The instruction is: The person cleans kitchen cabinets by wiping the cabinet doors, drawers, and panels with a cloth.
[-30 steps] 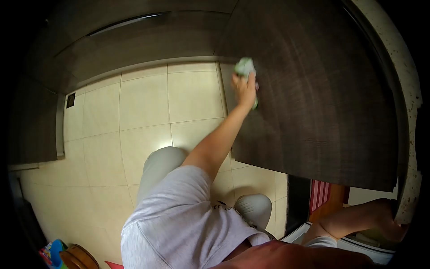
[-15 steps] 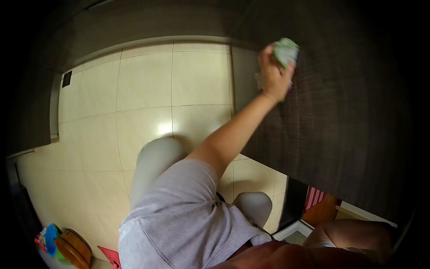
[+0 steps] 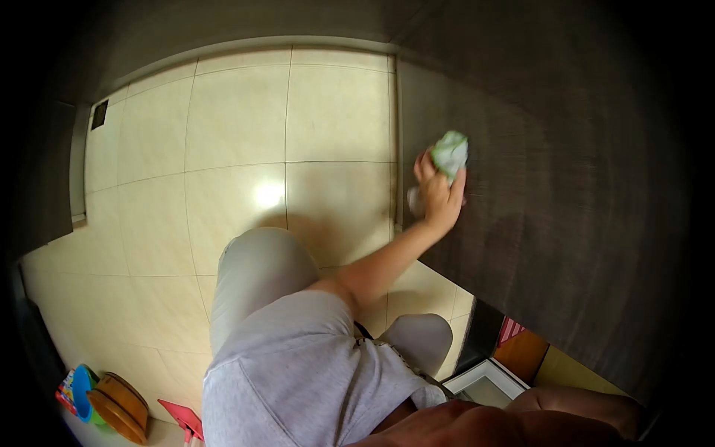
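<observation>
Against the dark wood-grain panel (image 3: pixel 536 186), my left hand (image 3: pixel 441 197) is closed on a crumpled white and green cloth (image 3: pixel 450 154). The cloth bulges out past my fingers, and a pale blurred bit shows at the palm side. My left arm reaches across from the grey sleeve, over my bent knees. At the lower right part of my right arm (image 3: pixel 573 406) shows, bent and in shadow; my right hand is out of sight.
Cream floor tiles (image 3: pixel 231 208) lie left of the panel, below another dark panel. A wooden tub (image 3: pixel 119 406), a blue basin (image 3: pixel 82 392) and a red dustpan (image 3: pixel 181 417) stand at the lower left. A white-framed box (image 3: pixel 488 384) is at the lower right.
My left hand has moved down and slightly left along the dark panel with the cloth, and my arm reaches less far. The view has shifted slightly.
</observation>
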Action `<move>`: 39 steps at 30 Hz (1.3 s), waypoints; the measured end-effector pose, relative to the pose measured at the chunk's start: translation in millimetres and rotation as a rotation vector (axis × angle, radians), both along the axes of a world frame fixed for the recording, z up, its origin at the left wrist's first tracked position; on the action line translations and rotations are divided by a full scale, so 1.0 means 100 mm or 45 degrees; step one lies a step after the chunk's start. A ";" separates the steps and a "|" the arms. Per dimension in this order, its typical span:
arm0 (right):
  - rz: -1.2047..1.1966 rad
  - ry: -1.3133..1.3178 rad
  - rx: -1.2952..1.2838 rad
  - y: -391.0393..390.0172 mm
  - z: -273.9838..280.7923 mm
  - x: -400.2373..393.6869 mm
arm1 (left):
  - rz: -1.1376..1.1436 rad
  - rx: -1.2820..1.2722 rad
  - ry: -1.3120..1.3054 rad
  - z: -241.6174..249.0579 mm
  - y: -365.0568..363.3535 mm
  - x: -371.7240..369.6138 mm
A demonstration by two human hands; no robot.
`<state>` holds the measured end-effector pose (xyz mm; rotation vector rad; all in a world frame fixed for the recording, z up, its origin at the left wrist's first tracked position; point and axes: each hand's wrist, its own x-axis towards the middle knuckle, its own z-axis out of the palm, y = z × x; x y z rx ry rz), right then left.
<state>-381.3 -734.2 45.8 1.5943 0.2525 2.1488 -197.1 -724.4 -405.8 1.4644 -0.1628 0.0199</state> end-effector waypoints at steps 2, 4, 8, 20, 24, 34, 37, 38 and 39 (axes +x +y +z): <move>-0.388 0.470 -0.358 -0.17 0.07 -0.21 | 0.004 -0.127 -0.112 -0.15 -0.15 0.45; -0.149 0.389 -0.288 -0.24 0.04 -0.16 | 0.079 -0.065 -0.031 -0.52 -0.41 0.82; 0.299 0.221 -0.174 -0.10 0.12 -0.04 | -0.053 0.065 0.357 -1.07 -0.45 1.21; -0.241 0.528 -0.243 -0.06 0.04 -0.11 | -0.173 0.397 0.986 -0.31 0.28 -0.58; -0.438 0.445 -0.500 -0.10 0.01 0.01 | -0.037 -0.021 0.407 -0.07 0.04 -0.19; -0.038 0.368 -0.190 -0.14 0.04 -0.01 | -0.118 0.277 0.663 -1.09 0.12 -0.23; -0.006 0.351 -0.183 -0.14 0.03 -0.02 | -0.085 0.489 1.038 -0.78 0.26 -0.76; 0.012 0.340 -0.183 -0.15 0.03 -0.03 | -0.127 0.518 1.109 -0.69 0.26 -0.90; 0.022 0.330 -0.186 -0.15 0.03 -0.02 | -0.110 0.488 1.093 -0.54 0.26 -1.01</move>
